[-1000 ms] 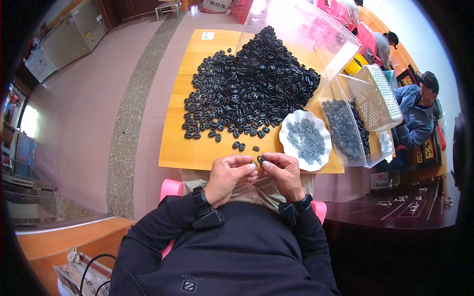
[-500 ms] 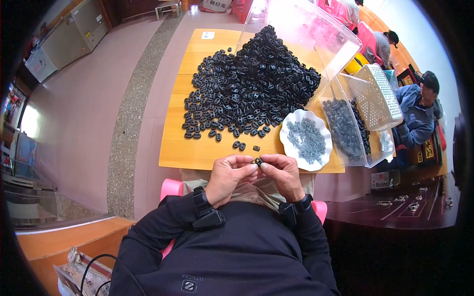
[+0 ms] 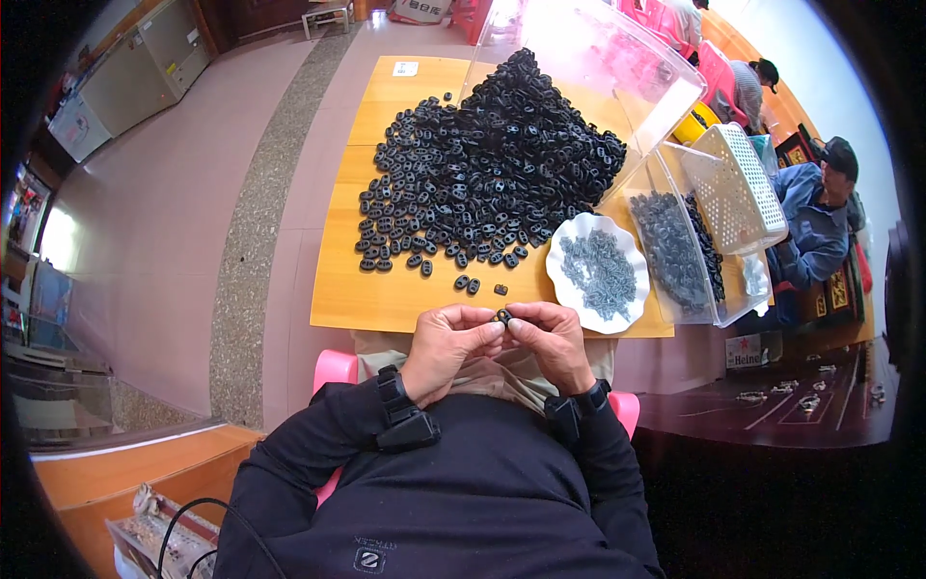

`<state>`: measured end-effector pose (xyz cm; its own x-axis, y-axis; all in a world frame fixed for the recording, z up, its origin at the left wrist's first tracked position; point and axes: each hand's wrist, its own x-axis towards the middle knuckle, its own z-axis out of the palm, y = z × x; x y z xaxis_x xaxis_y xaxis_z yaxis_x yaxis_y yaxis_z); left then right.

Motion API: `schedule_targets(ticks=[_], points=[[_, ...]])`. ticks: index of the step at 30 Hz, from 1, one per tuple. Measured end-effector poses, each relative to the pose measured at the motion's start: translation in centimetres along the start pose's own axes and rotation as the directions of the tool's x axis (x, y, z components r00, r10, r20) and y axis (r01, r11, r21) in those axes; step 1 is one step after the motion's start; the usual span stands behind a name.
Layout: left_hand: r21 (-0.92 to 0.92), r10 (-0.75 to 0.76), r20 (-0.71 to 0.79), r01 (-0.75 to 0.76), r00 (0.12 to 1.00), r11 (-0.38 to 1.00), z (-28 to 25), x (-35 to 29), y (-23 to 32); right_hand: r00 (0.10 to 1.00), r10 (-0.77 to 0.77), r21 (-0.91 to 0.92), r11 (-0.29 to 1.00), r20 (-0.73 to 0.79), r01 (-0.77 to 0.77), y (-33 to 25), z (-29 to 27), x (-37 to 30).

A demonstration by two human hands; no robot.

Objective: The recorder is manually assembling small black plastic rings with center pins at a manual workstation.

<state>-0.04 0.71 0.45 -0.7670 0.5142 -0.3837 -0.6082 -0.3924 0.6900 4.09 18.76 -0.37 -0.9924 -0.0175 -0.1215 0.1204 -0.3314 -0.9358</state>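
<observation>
At the table's near edge, my left hand (image 3: 451,344) and my right hand (image 3: 552,344) meet, fingertips pinched together on a small black two-holed plastic piece (image 3: 503,317), which looks like a cord lock. My fingers cover most of it. Just beyond them lie a pair of similar black pieces (image 3: 473,286) and a single one on its side (image 3: 501,289). A large heap of the same black pieces (image 3: 521,145) spreads over the table (image 3: 347,289). To the right of my hands stands a white scalloped dish (image 3: 555,261) holding many small grey metal parts, perhaps springs.
Behind the heap, a large clear plastic bin (image 3: 666,116) lies tipped toward it. A clear box (image 3: 690,314) of dark pieces and a white perforated basket (image 3: 743,193) stand on the right. Beyond them sits a person in a blue jacket (image 3: 805,207); others are farther back.
</observation>
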Motion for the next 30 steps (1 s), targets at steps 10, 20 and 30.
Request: schedule_targets(ticks=[10, 20, 30], points=[[0.015, -0.015, 0.021, 0.015, 1.0, 1.0, -0.2, 0.0, -0.3, 0.999, 0.028, -0.085, 0.996, 0.018, -0.026, -0.1, -0.5, -0.2], [0.13, -0.066, 0.105, 0.052, 0.992, 0.99, -0.2, -0.2, -0.2, 0.99, 0.106, -0.016, 0.994, 0.089, -0.105, -1.2, -0.9, -0.3], [0.143, 0.045, 0.158, -0.068, 0.986, 0.987, 0.5, -0.4, -0.1, 0.99, 0.081, 0.001, 0.997, 0.115, -0.082, -1.7, -0.5, -0.9]])
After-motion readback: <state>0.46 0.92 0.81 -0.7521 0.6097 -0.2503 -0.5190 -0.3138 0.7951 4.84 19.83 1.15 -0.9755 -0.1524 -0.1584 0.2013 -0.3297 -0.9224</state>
